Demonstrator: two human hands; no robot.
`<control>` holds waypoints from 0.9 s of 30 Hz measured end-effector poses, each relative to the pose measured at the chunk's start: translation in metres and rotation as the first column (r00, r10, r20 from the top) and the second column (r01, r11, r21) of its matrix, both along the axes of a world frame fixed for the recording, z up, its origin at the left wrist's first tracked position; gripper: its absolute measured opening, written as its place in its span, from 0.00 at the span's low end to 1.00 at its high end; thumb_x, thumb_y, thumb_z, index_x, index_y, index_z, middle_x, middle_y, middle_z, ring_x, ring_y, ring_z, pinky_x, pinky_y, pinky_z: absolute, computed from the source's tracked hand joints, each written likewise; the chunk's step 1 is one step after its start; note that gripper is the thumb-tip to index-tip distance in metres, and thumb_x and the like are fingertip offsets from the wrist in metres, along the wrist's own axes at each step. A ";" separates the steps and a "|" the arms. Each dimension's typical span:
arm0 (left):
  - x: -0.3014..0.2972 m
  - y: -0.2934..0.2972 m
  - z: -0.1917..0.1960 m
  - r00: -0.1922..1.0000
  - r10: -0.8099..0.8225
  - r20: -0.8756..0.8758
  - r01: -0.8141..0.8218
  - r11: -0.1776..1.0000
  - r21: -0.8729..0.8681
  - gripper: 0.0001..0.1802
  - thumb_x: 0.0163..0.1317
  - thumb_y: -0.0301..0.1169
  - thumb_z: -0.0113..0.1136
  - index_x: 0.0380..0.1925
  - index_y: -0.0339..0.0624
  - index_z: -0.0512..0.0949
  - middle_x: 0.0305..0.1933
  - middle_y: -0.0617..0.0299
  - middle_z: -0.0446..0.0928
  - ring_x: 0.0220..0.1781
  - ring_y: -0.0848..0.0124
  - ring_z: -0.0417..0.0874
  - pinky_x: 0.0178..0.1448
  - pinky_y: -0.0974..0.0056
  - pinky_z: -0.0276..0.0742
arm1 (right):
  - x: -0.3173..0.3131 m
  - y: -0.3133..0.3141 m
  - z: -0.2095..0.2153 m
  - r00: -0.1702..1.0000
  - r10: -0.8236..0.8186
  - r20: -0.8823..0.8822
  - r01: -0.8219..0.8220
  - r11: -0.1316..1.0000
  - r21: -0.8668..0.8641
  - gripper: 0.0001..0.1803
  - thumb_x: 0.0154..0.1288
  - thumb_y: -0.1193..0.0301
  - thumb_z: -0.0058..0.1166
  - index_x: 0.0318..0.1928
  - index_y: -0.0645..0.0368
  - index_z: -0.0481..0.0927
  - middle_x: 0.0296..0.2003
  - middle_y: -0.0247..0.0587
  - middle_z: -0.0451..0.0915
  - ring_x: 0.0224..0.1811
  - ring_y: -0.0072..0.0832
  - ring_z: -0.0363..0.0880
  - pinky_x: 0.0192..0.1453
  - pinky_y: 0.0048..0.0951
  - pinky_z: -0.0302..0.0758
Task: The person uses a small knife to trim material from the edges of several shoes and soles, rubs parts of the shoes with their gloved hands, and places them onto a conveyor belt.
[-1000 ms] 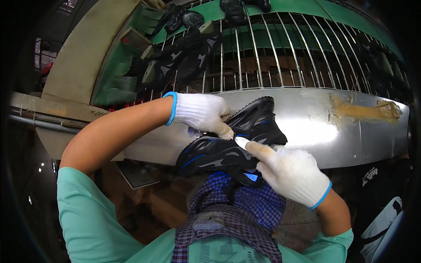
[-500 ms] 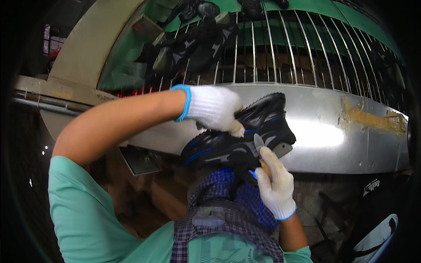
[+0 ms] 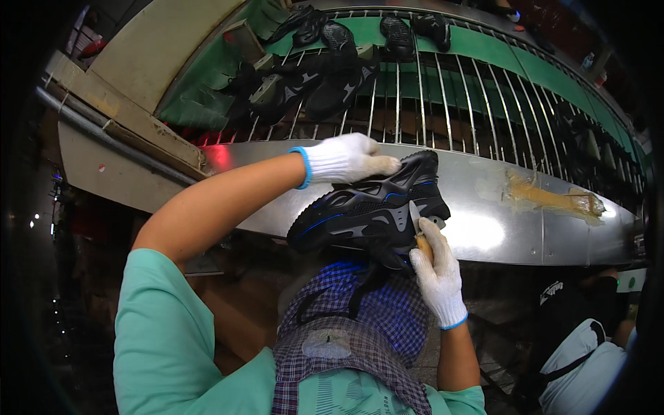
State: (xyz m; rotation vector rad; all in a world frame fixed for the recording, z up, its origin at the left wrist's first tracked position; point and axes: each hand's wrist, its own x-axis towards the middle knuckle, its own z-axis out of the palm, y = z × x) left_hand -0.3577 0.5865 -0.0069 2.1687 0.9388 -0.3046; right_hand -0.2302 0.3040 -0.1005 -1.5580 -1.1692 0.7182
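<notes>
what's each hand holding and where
Left hand grips the black shoe by its top edge; right hand holds a small knife by its handle.

shoe (image 3: 370, 211) between both hands, wire rack (image 3: 443, 97) behind, more shoes (image 3: 311, 83) on it

Dim surroundings, bright glare on the curved steel panel (image 3: 484, 228), heavy fisheye bending, black vignette at the rim

You had no packages, signs or screens before you; only a small round pale label (image 3: 327, 343) on the checked apron at six o'clock, its print too small to make out.
</notes>
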 end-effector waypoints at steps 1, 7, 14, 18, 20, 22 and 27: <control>-0.002 -0.003 0.013 0.999 -0.040 -0.020 0.041 0.997 0.072 0.35 0.75 0.62 0.62 0.50 0.36 0.87 0.38 0.50 0.88 0.40 0.61 0.89 0.49 0.57 0.84 | 0.005 -0.005 0.003 1.000 0.002 0.021 -0.002 0.999 -0.034 0.32 0.76 0.72 0.62 0.76 0.66 0.72 0.72 0.59 0.77 0.74 0.47 0.79 0.79 0.42 0.73; -0.074 -0.024 0.042 0.991 -0.092 0.098 0.063 0.961 0.271 0.34 0.64 0.54 0.74 0.62 0.44 0.82 0.60 0.49 0.86 0.62 0.54 0.88 0.68 0.55 0.83 | 0.003 -0.014 0.042 0.980 0.045 0.195 -0.024 0.994 -0.107 0.30 0.74 0.70 0.63 0.74 0.63 0.75 0.67 0.57 0.82 0.67 0.48 0.86 0.71 0.40 0.81; -0.096 -0.077 0.019 0.999 -0.009 0.049 0.000 0.984 0.181 0.55 0.53 0.54 0.81 0.78 0.47 0.66 0.77 0.47 0.73 0.70 0.42 0.82 0.73 0.47 0.79 | -0.017 0.027 0.080 0.922 0.142 0.360 -0.174 0.983 0.058 0.28 0.72 0.74 0.65 0.72 0.60 0.78 0.63 0.56 0.85 0.60 0.45 0.91 0.64 0.39 0.87; -0.099 -0.078 0.002 0.987 -0.030 0.157 -0.004 0.978 0.210 0.51 0.56 0.51 0.79 0.77 0.47 0.67 0.72 0.47 0.78 0.65 0.42 0.85 0.69 0.46 0.83 | -0.028 0.037 0.087 0.943 0.055 0.327 -0.118 0.977 0.178 0.27 0.75 0.76 0.62 0.72 0.61 0.77 0.64 0.57 0.85 0.62 0.44 0.90 0.66 0.39 0.86; -0.100 -0.076 -0.003 0.971 -0.099 0.218 0.036 0.961 0.273 0.48 0.59 0.50 0.78 0.75 0.42 0.68 0.69 0.45 0.80 0.64 0.43 0.86 0.67 0.47 0.84 | -0.031 0.039 0.079 0.952 0.108 0.286 -0.124 0.992 0.038 0.27 0.75 0.76 0.62 0.72 0.61 0.77 0.64 0.57 0.85 0.62 0.43 0.90 0.66 0.38 0.86; -0.100 -0.072 -0.008 0.944 -0.182 0.275 0.080 0.935 0.345 0.48 0.59 0.50 0.77 0.75 0.40 0.68 0.68 0.43 0.80 0.63 0.43 0.86 0.66 0.48 0.85 | -0.039 0.043 0.066 0.938 0.222 0.265 -0.209 0.975 -0.079 0.26 0.78 0.74 0.60 0.73 0.59 0.77 0.64 0.56 0.85 0.61 0.42 0.91 0.65 0.38 0.87; -0.101 -0.054 0.000 0.956 -0.241 0.167 0.189 0.942 0.277 0.47 0.62 0.52 0.75 0.74 0.36 0.68 0.64 0.42 0.81 0.58 0.44 0.88 0.59 0.47 0.87 | -0.040 0.047 0.077 0.899 0.317 0.301 -0.273 0.945 -0.178 0.27 0.77 0.75 0.58 0.74 0.59 0.76 0.64 0.58 0.84 0.61 0.45 0.90 0.64 0.38 0.87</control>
